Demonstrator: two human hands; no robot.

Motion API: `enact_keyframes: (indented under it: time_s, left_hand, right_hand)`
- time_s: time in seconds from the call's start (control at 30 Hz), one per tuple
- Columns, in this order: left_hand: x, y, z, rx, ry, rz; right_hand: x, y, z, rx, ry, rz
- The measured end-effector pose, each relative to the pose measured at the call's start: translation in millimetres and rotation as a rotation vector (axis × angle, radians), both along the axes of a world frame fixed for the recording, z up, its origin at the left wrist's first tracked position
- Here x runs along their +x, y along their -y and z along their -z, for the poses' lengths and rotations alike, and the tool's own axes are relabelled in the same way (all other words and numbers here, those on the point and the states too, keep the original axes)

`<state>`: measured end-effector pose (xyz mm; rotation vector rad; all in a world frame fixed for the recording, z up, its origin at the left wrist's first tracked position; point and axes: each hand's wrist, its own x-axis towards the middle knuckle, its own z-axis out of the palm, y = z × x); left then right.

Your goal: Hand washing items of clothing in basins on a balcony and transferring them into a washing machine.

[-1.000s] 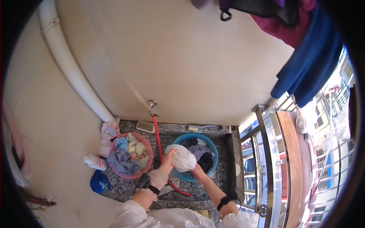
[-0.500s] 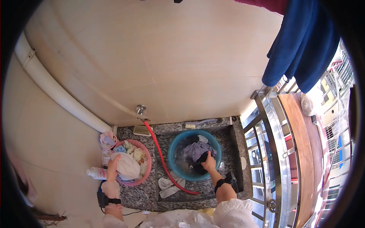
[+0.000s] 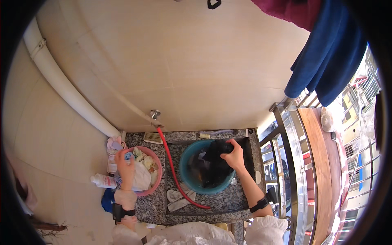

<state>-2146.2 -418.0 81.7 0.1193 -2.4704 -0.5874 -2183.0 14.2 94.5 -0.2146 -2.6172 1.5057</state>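
My right hand (image 3: 233, 156) is closed on a black garment (image 3: 216, 165) and holds it at the right rim of the teal basin (image 3: 183, 174). The garment spreads down into the water and hides most of what else lies there. A pale piece of cloth (image 3: 201, 156) shows beside it. My left hand (image 3: 125, 164) is over the left side of the pink basin (image 3: 157, 183), thumb and fingers apart. Under and beside that hand are a white cloth (image 3: 141, 178) and other light-coloured clothes (image 3: 148, 160).
A red hose (image 3: 171, 169) runs from the wall tap (image 3: 155, 114) into the stone sink (image 3: 241, 212). Grey-white wet cloths (image 3: 181, 198) lie by its end. A brush (image 3: 210, 134) rests on the back ledge; a white bottle (image 3: 103, 180) stands left. Metal railing (image 3: 290, 163) borders the right.
My right hand has moved up and right, drawing the black garment out wide over the purple-grey cloth. My left hand has come off the white cloth, shifting slightly up.
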Motion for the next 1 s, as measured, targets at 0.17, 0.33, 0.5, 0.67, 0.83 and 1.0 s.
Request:
enact_keyframes:
  time_s: [0.17,0.33,0.5,0.67,0.83,1.0]
  left_hand:
    - [-4.9,-103.6,35.2,0.964,0.490,0.620]
    - [-5.1,-199.2,41.7,2.050,0.692,0.550]
    - [-23.5,-204.2,97.7,1.834,0.831,0.424]
    - [-23.1,-195.7,150.4,1.041,0.652,0.302]
    - [-13.5,-215.6,178.4,0.577,0.467,0.385]
    - [15.6,-251.0,242.9,0.383,0.955,0.452]
  right_hand:
    - [-9.5,19.4,-59.9,-0.126,-0.063,-0.070]
    - [-11.8,24.6,-78.8,-0.174,-0.173,-0.221]
    - [1.8,35.0,-12.4,-0.170,-0.014,-0.442]
    - [14.7,-8.7,113.2,-0.371,0.204,-0.397]
    - [28.2,-26.2,220.2,-0.112,0.476,-0.135]
    - [53.5,-2.4,292.3,0.619,0.444,0.059]
